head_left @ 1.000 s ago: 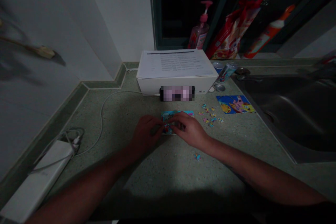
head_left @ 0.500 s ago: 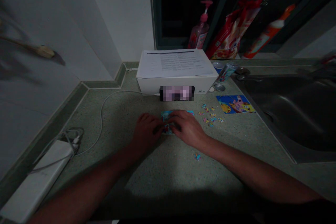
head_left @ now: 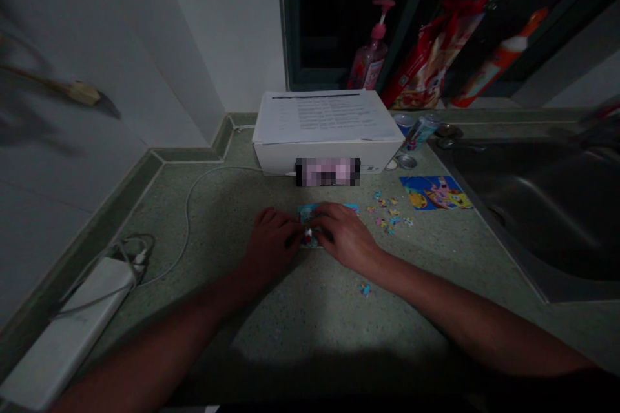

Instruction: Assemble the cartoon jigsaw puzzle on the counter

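A small blue jigsaw puzzle (head_left: 306, 210) lies flat on the counter, largely covered by my hands. My left hand (head_left: 274, 235) is at its left edge, with thumb and index finger reaching in. My right hand (head_left: 346, 232) arches over its right part, fingers curled and pinched toward the left. Between the fingertips of both hands shows a small white-and-red puzzle piece (head_left: 309, 232). Loose puzzle pieces (head_left: 391, 213) lie scattered to the right, and a few more pieces (head_left: 365, 290) rest nearer to me, below my right wrist.
A phone (head_left: 328, 172) with a cable leans against a white box (head_left: 329, 153) behind the puzzle. To the right are a blue cartoon picture card (head_left: 436, 193), a can (head_left: 423, 132) and a metal sink (head_left: 547, 206). At left lies a white power strip (head_left: 72, 335).
Both hands stay nearly in place. Their fingertips have shifted slightly, and the white part of the piece between them shows more clearly. The view has moved a little.
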`<move>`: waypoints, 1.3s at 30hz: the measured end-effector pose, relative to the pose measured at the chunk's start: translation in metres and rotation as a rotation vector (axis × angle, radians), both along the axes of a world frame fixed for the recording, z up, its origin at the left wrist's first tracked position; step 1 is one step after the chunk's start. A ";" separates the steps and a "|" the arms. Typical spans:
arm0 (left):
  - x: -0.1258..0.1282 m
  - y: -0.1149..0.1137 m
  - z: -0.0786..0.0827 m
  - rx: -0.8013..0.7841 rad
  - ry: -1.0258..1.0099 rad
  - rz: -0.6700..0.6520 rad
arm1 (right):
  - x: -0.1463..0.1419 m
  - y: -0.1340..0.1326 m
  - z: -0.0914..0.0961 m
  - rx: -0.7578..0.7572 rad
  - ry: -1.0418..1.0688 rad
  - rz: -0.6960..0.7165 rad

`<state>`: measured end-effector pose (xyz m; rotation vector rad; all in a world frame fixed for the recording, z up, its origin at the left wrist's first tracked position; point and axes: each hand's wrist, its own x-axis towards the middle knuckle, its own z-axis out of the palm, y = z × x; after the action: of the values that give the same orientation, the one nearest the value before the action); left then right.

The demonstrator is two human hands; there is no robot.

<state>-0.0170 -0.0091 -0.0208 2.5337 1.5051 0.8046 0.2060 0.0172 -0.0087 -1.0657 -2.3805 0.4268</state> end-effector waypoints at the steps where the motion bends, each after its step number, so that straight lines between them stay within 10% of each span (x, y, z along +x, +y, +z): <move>1: 0.000 0.000 0.000 -0.002 0.005 -0.001 | 0.000 0.000 0.000 0.003 -0.003 -0.001; 39: -0.004 0.003 0.008 -0.193 -0.349 0.158 | 0.003 -0.008 -0.001 0.180 -0.082 0.089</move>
<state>-0.0212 -0.0057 -0.0128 2.0309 1.5873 1.0052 0.2086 0.0087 -0.0101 -0.9153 -2.4913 0.1970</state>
